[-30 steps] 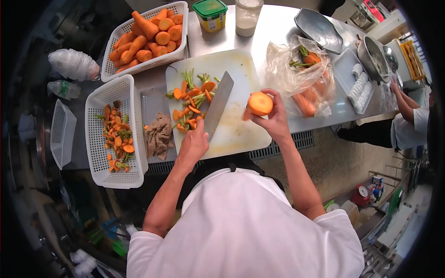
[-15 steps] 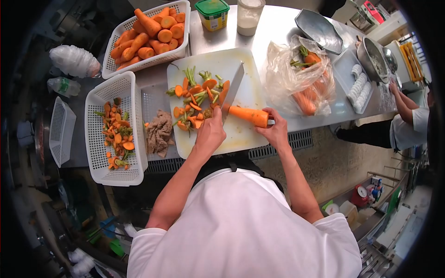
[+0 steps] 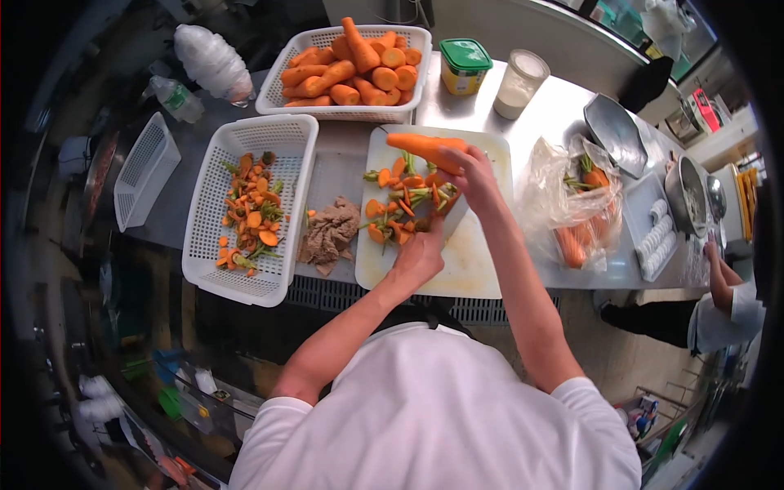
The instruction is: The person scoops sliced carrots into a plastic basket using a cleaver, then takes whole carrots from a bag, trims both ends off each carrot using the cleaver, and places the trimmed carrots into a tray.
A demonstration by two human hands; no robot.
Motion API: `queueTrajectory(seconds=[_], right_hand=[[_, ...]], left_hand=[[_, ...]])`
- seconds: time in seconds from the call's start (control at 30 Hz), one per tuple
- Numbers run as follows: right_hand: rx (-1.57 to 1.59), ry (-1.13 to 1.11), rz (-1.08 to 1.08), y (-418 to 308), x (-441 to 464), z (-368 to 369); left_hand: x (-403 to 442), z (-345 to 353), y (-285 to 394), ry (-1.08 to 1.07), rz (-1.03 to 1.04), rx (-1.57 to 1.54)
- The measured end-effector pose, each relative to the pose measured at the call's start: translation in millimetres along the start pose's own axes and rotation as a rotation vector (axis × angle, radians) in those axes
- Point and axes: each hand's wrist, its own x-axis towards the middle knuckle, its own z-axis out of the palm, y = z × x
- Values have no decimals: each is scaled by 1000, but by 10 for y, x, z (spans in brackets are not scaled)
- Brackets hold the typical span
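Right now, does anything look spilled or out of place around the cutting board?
Only small things: an orange bit lies loose outside the basket of scraps, and beside it a brown cloth sits crumpled, not folded, close to the cutting board. The trimmings on the board look ordinary; nothing seems broken.

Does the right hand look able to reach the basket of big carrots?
Probably yes: nothing obvious stands between the right hand and the basket, though that hand is holding a carrot.
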Motion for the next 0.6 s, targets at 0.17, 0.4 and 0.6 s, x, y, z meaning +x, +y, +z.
queueTrajectory(seconds=[0.17, 0.4, 0.6], right_hand=[[249, -215, 75, -39, 964, 1109], [80, -281, -152, -360, 1253, 1530], [-319, -367, -248, -330, 380, 486]], left_hand=[[-15, 17, -1, 50, 95, -11], [-73, -5, -7, 44, 98, -46], [-40, 2, -26, -2, 58, 68]])
